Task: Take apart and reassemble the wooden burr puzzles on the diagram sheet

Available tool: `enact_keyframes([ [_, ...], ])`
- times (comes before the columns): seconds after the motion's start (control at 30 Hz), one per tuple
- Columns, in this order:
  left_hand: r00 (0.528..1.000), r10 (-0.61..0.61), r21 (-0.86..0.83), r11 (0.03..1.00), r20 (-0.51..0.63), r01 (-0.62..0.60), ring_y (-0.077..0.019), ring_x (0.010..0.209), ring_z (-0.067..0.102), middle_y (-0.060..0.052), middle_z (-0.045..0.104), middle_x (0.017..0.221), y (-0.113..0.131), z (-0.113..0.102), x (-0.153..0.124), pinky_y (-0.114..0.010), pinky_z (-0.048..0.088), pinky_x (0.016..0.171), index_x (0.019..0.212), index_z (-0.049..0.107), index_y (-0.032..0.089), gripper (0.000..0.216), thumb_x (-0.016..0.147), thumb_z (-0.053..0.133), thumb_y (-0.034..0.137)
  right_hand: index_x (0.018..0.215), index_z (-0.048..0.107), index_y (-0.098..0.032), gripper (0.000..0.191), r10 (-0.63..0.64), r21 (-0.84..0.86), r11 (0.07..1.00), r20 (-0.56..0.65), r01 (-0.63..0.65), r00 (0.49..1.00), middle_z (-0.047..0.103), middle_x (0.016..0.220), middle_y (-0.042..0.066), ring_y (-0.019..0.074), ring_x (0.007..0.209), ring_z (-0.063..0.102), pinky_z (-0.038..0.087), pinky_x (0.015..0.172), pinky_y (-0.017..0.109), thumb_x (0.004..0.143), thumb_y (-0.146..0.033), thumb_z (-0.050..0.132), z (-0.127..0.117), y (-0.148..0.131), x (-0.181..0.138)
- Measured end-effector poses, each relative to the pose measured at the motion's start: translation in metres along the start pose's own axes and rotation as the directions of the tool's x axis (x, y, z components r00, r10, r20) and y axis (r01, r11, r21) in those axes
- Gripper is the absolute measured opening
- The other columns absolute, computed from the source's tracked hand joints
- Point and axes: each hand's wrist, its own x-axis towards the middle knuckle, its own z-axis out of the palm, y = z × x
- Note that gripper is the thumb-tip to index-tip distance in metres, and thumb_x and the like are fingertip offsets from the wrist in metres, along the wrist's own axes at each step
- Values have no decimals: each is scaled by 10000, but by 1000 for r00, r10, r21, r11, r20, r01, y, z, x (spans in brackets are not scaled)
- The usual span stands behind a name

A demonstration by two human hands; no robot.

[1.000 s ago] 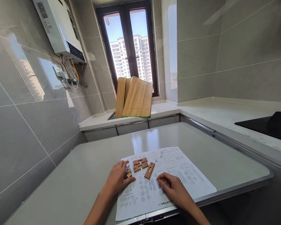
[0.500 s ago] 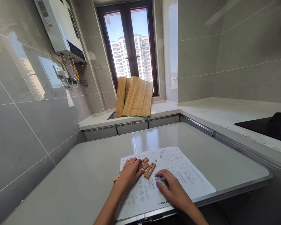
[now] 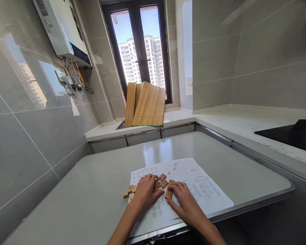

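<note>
Fingers [image 3: 175, 186] of the right hand [image 3: 185, 203] grip a slotted block [image 3: 168, 195] as the left hand [image 3: 146, 191], hold unclear, partly covers notched pieces [image 3: 164, 184] a sideways bump could scatter.

I have the bare left arm [image 3: 127, 217] slanting up and forward, its left hand [image 3: 146, 190] palm down, fingers [image 3: 153, 177] bent, thumb [image 3: 158, 194] spread toward the other hand. I see the bare right arm [image 3: 207, 227] angling inward from the lower right; the right hand [image 3: 185, 200] has its fingers curled, thumb reaching out below them. The hands sit near each other, apart.
</note>
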Motion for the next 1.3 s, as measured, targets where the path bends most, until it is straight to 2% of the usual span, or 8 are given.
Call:
enact_keyframes([
  [0.2, 1000, -16, -29, 999, -27, 15, -270, 946, 576, -50, 617, 1053, 6, -4, -9, -369, 429, 798, 955, 582, 225, 312, 776, 744, 423, 974, 547, -249, 173, 86, -79, 993, -62, -91, 994, 605, 1005, 44, 276, 1009, 551, 502, 876, 414, 835, -232, 650, 1, 1, 0],
  [0.27, 999, -15, -16, 1000, -49, 14, -272, 947, 565, -52, 605, 1054, 7, -2, -12, -375, 435, 794, 908, 578, 222, 286, 779, 744, 417, 997, 548, -252, 155, 95, -92, 990, -88, -103, 992, 600, 1017, 48, 269, 997, 566, 509, 858, 399, 856, -209, 598, 2, 3, -1],
  [0.4, 996, 4, 46, 999, -94, 0, -288, 976, 547, -72, 595, 1059, 4, 5, -17, -407, 443, 815, 885, 594, 212, 227, 824, 700, 403, 1131, 544, -256, 270, 115, -120, 983, -186, -138, 976, 591, 1121, 70, 267, 1044, 580, 502, 900, 396, 873, -177, 535, 5, 9, -3],
  [0.5, 994, 13, 69, 998, -107, -5, -290, 984, 542, -79, 594, 1060, 1, 10, -17, -423, 450, 820, 893, 604, 205, 202, 858, 657, 396, 1099, 561, -250, 237, 129, -183, 967, -252, -178, 959, 618, 1081, 74, 287, 1017, 584, 486, 893, 425, 869, -193, 539, 9, 16, -2],
  [0.77, 993, -36, 68, 997, -115, 44, -300, 1015, 529, -98, 593, 1064, 5, 12, -17, -426, 450, 823, 835, 619, 193, 221, 886, 589, 406, 1066, 569, -225, 172, 125, -244, 950, -278, -196, 952, 635, 1003, 83, 287, 937, 577, 467, 836, 434, 898, -242, 536, 14, 25, -1],
  [1.0, 992, -53, -15, 999, -117, 52, -280, 1013, 519, -73, 591, 998, 10, 10, -20, -395, 437, 832, 718, 608, 213, 239, 859, 601, 406, 1014, 587, -229, 129, 96, -271, 945, -299, -181, 950, 635, 957, 84, 295, 906, 582, 458, 806, 437, 890, -254, 563, 16, 29, -1],
  [1.23, 995, -60, -134, 990, -77, 49, -256, 977, 540, -62, 605, 1003, 18, 6, -29, -359, 432, 814, 946, 663, 247, 245, 954, 485, 415, 997, 596, -234, 108, 111, -268, 944, -290, -192, 951, 635, 956, 82, 295, 907, 579, 449, 795, 431, 893, -247, 568, 16, 28, -1],
  [1.3, 993, -92, -203, 976, -79, 75, -241, 921, 558, -60, 605, 965, 21, 5, -34, -343, 437, 792, 920, 654, 241, 298, 976, 443, 443, 967, 591, -237, 79, 115, -262, 945, -291, -195, 950, 634, 942, 79, 292, 896, 580, 449, 786, 425, 891, -256, 576, 16, 27, -1],
])
